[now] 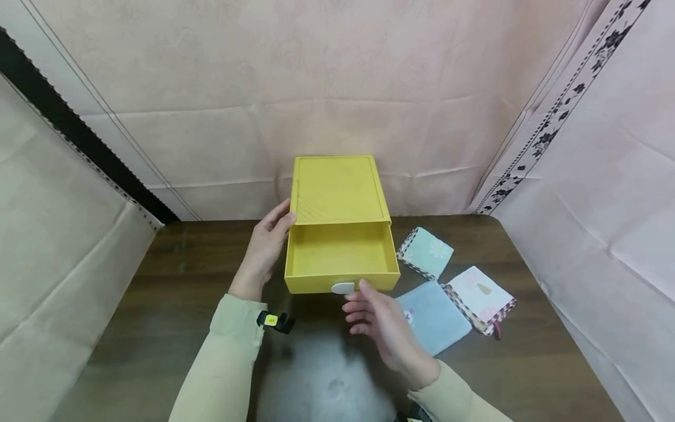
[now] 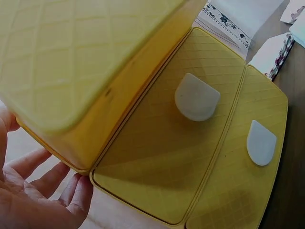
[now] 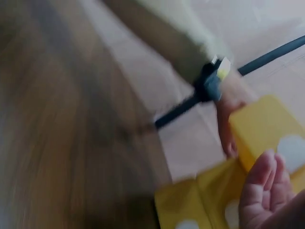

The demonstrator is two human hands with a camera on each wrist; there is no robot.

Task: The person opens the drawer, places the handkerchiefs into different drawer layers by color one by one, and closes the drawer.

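I had the left hand (image 1: 265, 249), fingers apart, against the yellow cabinet (image 1: 337, 190), the right hand (image 1: 387, 328) relaxed beside the extended drawer's (image 1: 311, 285) white handle (image 1: 343, 288).

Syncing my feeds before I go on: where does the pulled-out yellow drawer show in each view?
Head: the pulled-out drawer sits just below centre.
Left wrist: the pulled-out drawer fills the upper left.
Right wrist: the pulled-out drawer is at the right, blurred.
Shared landmark: the left hand, left of the drawer in head, lower left in left wrist, partly behind the drawer in right wrist.
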